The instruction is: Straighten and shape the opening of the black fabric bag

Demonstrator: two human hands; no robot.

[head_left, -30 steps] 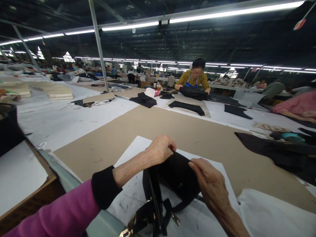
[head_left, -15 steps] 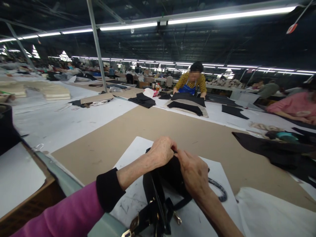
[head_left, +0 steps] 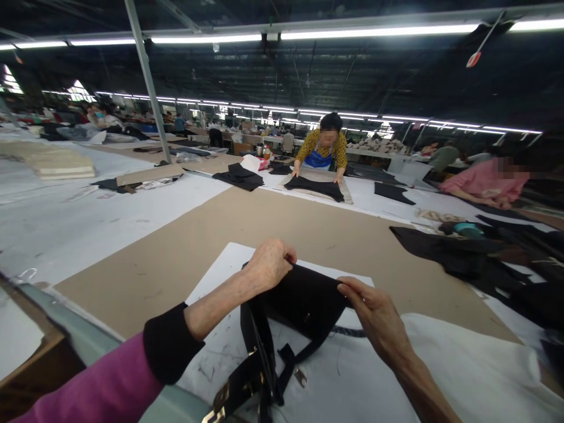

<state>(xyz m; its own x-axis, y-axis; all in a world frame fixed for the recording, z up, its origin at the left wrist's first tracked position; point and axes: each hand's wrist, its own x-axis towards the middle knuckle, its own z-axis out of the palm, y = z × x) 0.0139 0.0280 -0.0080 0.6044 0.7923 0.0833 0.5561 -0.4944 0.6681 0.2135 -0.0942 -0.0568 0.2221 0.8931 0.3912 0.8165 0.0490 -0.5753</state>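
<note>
Right hand [head_left: 376,314] moved rightward, pinching black bag [head_left: 304,299]; white sheet [head_left: 343,373], brown sheet [head_left: 211,238] beneath

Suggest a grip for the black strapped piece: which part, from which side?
Probably both ends of the top edge of the black strapped piece, from above. That edge stretches taut and clear between the left hand and right hand, which pinch it. I'd avoid the near side, where straps and a gold-coloured fitting clutter the approach.
</note>
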